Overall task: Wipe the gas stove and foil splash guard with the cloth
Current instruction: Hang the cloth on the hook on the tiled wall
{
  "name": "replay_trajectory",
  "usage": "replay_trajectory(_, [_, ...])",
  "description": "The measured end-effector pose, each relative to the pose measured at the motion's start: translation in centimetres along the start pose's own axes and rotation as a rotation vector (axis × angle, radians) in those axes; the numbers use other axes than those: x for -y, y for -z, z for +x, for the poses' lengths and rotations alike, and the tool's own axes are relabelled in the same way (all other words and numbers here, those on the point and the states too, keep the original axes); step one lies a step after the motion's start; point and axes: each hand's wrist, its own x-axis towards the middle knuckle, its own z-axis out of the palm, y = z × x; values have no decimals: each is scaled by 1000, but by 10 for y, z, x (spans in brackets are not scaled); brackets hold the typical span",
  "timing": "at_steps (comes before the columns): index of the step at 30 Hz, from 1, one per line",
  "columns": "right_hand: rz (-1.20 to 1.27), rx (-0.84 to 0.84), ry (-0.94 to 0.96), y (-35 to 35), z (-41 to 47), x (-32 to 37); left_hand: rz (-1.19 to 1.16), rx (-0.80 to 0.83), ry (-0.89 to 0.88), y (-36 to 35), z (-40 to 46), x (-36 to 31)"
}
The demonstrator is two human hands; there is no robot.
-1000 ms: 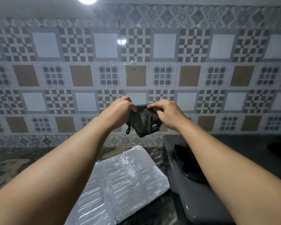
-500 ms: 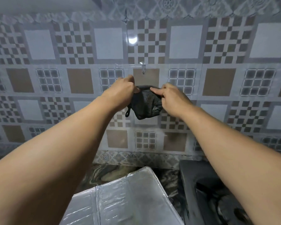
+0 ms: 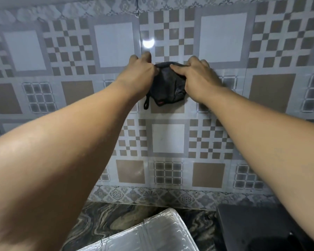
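Note:
A dark grey cloth [image 3: 168, 87] with a small hanging loop is pressed high against the patterned tile wall. My left hand [image 3: 139, 75] grips its upper left edge and my right hand [image 3: 198, 77] grips its upper right edge. The wall hook seen earlier is hidden behind the cloth and hands. The silver foil splash guard [image 3: 152, 234] lies flat on the marble counter at the bottom centre. A corner of the black gas stove [image 3: 252, 227] shows at the bottom right, partly behind my right forearm.
The tiled wall [image 3: 168, 138] fills most of the view. A strip of dark swirled marble counter [image 3: 105, 218] runs between the wall and the foil guard.
Both hands have raised the cloth up the wall until it covers the hook. The view has tilted up and closer to the wall, so less of the stove and foil shows.

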Motion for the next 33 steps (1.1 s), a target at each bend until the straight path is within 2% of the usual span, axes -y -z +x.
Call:
replay_trajectory(10, [-197,-17,79,-10,9,-12,-20,9,34,-21,10,-5])
replay_trajectory(19, [-174,-29,79,-35,-2,-16,-225,44,154,-40,2,-2])
replay_trajectory(24, [-156,28,23,-46,-20,-11,-280,99,140,-46,-18,-11])
replay_trajectory(29, [-159,110,-65,-59,-34,-3,-379,118,201,-40,-33,-20])
replay_trajectory(33, [-75,177,-107,-53,-54,2,-499,120,215,-31,-57,-15])
